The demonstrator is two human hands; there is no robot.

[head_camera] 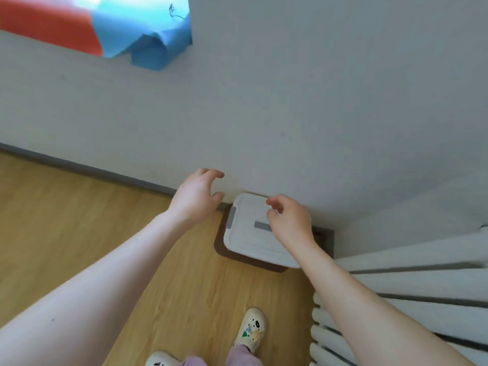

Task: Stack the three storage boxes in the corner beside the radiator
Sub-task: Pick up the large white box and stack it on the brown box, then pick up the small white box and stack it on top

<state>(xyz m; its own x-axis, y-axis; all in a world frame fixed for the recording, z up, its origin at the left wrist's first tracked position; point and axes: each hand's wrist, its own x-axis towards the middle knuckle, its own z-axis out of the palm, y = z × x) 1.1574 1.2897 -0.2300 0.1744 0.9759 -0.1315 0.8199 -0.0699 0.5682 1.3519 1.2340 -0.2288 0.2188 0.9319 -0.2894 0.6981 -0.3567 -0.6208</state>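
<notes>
A white storage box with a white lid and grey clips stands in the corner against the wall, left of the radiator. Seen from straight above, only its lid shows, so I cannot tell how many boxes sit under it. A dark shadow or base rims its lower left edge. My left hand hovers just left of the box, fingers curled apart, holding nothing. My right hand hangs above the lid, fingers loosely bent and empty, covering part of a grey label.
Wooden floor stretches to the left and towards me. White walls meet at the corner with a grey skirting board. Blue and orange cloth hangs high on the left. My feet in white clogs stand below.
</notes>
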